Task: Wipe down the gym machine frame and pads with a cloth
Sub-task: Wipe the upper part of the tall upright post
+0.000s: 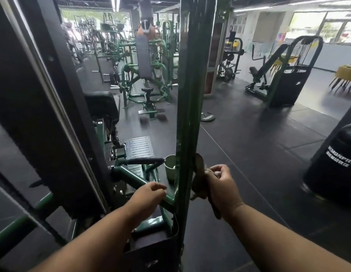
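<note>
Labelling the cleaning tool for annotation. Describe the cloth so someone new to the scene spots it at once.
Start at the tall dark green upright post running down the middle of the view. Near its lower part, on its right side, the right hand presses a bunched cloth against the post. It is the only soft, crumpled, brownish thing there; the metal cup left of the post is rigid and pale.

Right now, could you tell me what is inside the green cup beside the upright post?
The green cup looks mostly empty; only a pale inner wall shows. The upright post covers its right edge, and the bottom cannot be made out.
</note>
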Demonstrator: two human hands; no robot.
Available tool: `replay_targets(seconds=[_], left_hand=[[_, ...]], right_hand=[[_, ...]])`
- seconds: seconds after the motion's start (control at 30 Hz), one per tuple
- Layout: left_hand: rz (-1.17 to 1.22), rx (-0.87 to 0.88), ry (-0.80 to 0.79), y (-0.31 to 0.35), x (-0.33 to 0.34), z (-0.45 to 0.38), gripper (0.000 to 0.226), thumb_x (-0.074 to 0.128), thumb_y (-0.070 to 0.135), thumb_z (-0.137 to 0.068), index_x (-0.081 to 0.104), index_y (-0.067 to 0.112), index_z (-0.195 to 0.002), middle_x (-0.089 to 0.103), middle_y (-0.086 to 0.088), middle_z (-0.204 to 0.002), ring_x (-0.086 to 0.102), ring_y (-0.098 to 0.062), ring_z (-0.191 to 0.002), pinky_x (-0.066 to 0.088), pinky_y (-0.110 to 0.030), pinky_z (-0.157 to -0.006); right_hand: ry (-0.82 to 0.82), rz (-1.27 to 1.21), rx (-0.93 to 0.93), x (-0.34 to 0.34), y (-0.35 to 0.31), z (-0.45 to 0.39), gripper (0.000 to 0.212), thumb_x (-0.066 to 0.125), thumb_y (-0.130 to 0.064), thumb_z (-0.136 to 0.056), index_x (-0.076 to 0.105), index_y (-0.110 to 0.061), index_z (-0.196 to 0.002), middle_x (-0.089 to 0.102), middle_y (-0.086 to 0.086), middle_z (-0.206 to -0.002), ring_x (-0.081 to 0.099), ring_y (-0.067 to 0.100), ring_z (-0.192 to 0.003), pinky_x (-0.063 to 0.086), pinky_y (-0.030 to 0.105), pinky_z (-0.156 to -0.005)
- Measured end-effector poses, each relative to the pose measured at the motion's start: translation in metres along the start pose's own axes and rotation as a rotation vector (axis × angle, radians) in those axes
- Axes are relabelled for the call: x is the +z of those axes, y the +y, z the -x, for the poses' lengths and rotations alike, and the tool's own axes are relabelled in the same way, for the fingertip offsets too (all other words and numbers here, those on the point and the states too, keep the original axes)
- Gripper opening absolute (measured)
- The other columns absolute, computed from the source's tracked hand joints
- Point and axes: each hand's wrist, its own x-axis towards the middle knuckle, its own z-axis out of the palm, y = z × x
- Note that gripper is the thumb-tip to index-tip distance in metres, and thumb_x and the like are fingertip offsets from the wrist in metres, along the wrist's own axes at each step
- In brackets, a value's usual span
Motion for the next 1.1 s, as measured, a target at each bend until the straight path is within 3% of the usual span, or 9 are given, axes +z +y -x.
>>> replay_targets(seconds=[0.07,0.17,0.33,0.47,0.57,0.7,0.8,0.9,1.1], left_hand=[[0.011,-0.018,0.012,0.008,0.004,-0.003,0.019,0.068,0.011,-0.094,0.075,0.02,-0.11,0.075,-0.003,-0.094,0.069,-0.01,-0.079,0.055,-0.022,-0.066],[0.044,-0.025,0.065,0.018,0.013,-0.008,0.024,0.074,0.024,-0.081,0.077,0.022,-0.105,0.079,-0.005,-0.097,0.075,-0.024,-0.096,0.063,-0.039,-0.088],[0.093,-0.047,0.198,0.031,0.038,-0.012,0.013,0.071,0.016,-0.095,0.076,0.022,-0.107,0.075,0.002,-0.09,0.067,-0.01,-0.081,0.048,-0.018,-0.062],[0.157,-0.11,0.345,0.04,0.071,0.002,0.029,0.073,0.032,-0.078,0.078,0.024,-0.105,0.078,0.0,-0.087,0.069,-0.015,-0.078,0.056,-0.036,-0.076],[0.157,-0.111,0.478,0.043,0.091,0.003,0.016,0.074,0.029,-0.083,0.079,0.031,-0.099,0.079,0.001,-0.089,0.071,-0.014,-0.081,0.057,-0.035,-0.079],[0.137,-0.128,0.578,0.054,0.113,0.008,0.014,0.066,0.011,-0.099,0.073,0.021,-0.106,0.073,-0.001,-0.08,0.061,-0.004,-0.058,0.047,-0.02,-0.054],[0.122,-0.091,0.63,0.069,0.12,0.011,0.013,0.068,0.018,-0.096,0.074,0.024,-0.106,0.078,0.004,-0.08,0.063,-0.001,-0.061,0.05,-0.029,-0.056],[0.113,-0.083,0.656,0.075,0.117,0.005,0.011,0.068,0.023,-0.098,0.074,0.028,-0.106,0.076,0.015,-0.077,0.064,0.001,-0.057,0.048,-0.023,-0.055],[0.114,-0.128,0.674,0.077,0.11,-0.009,0.011,0.07,0.037,-0.094,0.075,0.035,-0.103,0.079,0.01,-0.093,0.075,-0.015,-0.089,0.059,-0.042,-0.086]], right_hand=[[0.023,0.047,-0.047,-0.007,-0.002,-0.014,0.017,0.066,-0.033,-0.098,0.056,-0.023,-0.107,0.072,0.022,-0.097,0.075,0.04,-0.084,0.064,0.057,-0.068],[0.047,0.037,-0.121,-0.015,-0.004,-0.043,0.009,0.057,-0.019,-0.106,0.055,-0.014,-0.112,0.069,0.015,-0.092,0.069,0.025,-0.07,0.062,0.032,-0.062],[-0.108,-0.025,-0.107,-0.019,0.001,-0.101,0.008,0.057,-0.028,-0.106,0.059,-0.023,-0.113,0.073,0.014,-0.101,0.07,0.015,-0.08,0.06,0.035,-0.071],[-0.304,-0.134,-0.053,-0.024,-0.014,-0.123,0.011,0.056,-0.027,-0.107,0.062,-0.02,-0.115,0.073,0.014,-0.103,0.071,0.023,-0.087,0.062,0.049,-0.084],[-0.438,-0.214,-0.014,-0.019,-0.016,-0.143,0.015,0.056,-0.023,-0.107,0.067,-0.014,-0.113,0.076,0.005,-0.087,0.073,0.016,-0.076,0.064,0.038,-0.07],[-0.662,-0.069,0.02,-0.002,0.005,-0.152,0.019,0.058,-0.017,-0.1,0.072,-0.011,-0.112,0.076,0.014,-0.097,0.071,0.043,-0.09,0.061,0.054,-0.087],[-0.669,-0.143,0.165,0.003,0.014,-0.147,0.015,0.049,0.016,-0.095,0.058,0.004,-0.1,0.053,0.018,-0.082,0.05,0.034,-0.072,0.05,0.03,-0.056],[-0.67,-0.004,0.363,0.006,0.019,-0.153,0.018,0.054,0.005,-0.098,0.058,-0.009,-0.089,0.052,0.018,-0.074,0.05,0.025,-0.048,0.036,0.019,-0.035],[-0.831,0.012,0.454,0.01,0.02,-0.153,0.022,0.069,-0.03,-0.092,0.067,-0.009,-0.09,0.07,0.01,-0.074,0.069,0.015,-0.05,0.051,0.021,-0.042]])
